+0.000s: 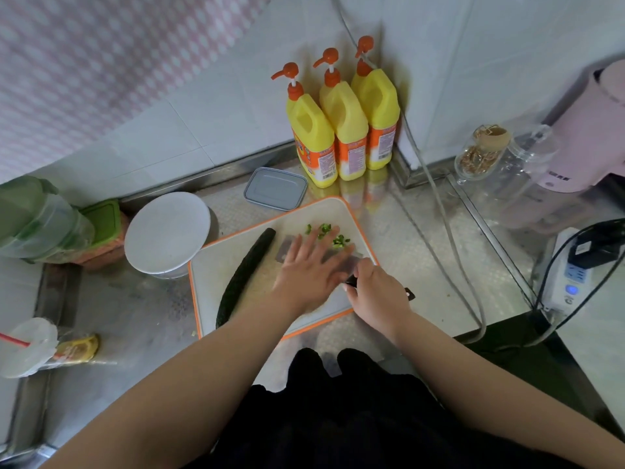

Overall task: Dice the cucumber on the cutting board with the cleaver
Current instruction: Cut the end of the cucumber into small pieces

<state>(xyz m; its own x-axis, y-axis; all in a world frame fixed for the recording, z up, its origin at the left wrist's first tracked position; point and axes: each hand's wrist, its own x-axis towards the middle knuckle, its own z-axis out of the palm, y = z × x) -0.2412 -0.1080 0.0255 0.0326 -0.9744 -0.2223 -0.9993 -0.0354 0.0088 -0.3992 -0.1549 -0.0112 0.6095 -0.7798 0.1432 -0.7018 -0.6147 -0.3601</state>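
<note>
White tiled walls met at a corner behind the steel counter (pixel 142 306) where we worked. From the head camera, we saw the orange-rimmed cutting board (pixel 216 265) lying at an angle on the counter. The cucumber (pixel 245 274), dark green and whole, lay along the board's left part, its near end reaching the board's front edge. A few green diced bits (pixel 326 233) sat scattered near the board's far corner. Our left hand (pixel 309 265) lay flat, fingers straight and spread, pressing on the broad side of the cleaver (pixel 351 262), whose blade lay flat on the board and showed blurred under our fingers. Our right hand (pixel 375 294) curled round the cleaver's dark handle at the board's right edge. The cucumber was apart from both hands, to the left of them.

Behind the board stood three yellow pump bottles (pixel 343 130) in the corner, with a grey lidded container (pixel 275 188) just in front of them. A white plate (pixel 167 231) rested left of the board, beside green-lidded boxes (pixel 44 221). At the right stood a glass jar (pixel 480 154), a pink appliance (pixel 588 130) and a power strip (pixel 571 275).
</note>
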